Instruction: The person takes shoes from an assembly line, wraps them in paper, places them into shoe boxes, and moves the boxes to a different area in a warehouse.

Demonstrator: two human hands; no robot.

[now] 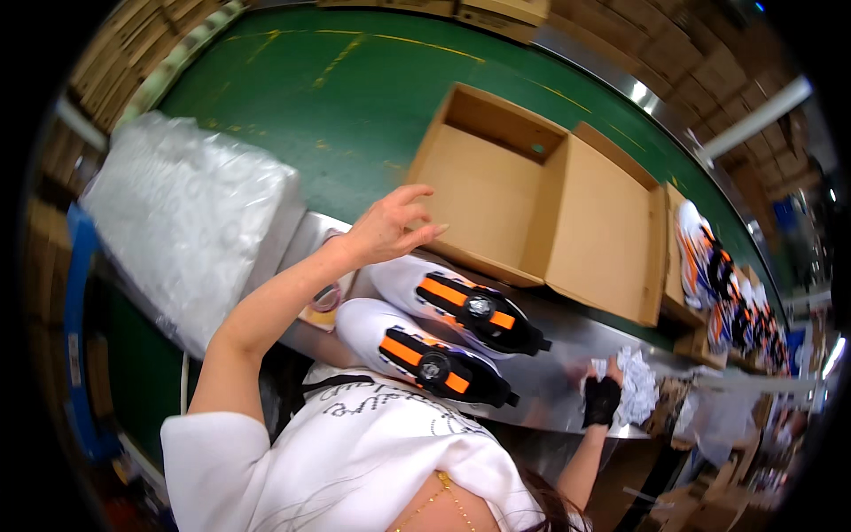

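Head view: the left hand (393, 225) hangs by the near left corner of an open brown box (479, 199), thumb and fingers parted and loosely curled around nothing; whether a fingertip touches the cardboard I cannot tell. The right hand (603, 401), in a black fingerless glove, is at a crumpled white paper (637, 388); its fingers are blurred and partly lost against the paper, so how firmly they close is unclear. Beneath the left forearm, a small round pinkish thing (328, 297) is half covered and hard to identify.

Between the hands, on a metal surface (551, 383), lie the near shoe (425, 362) and the far shoe (483, 310), side by side. The near one overlaps part of the far one's flank, and the white shirt (310, 461) comes right up to the near one's lower side. Beyond them stands the box, its lid (607, 235) folded back to the right. A bulky plastic-wrapped bundle (191, 208) fills the left; more shoes (700, 257) line the right, blurring toward the dark rim.

Both shoes' long axes run nearly parallel, white toes toward the upper left, black heel tabs toward the lower right.
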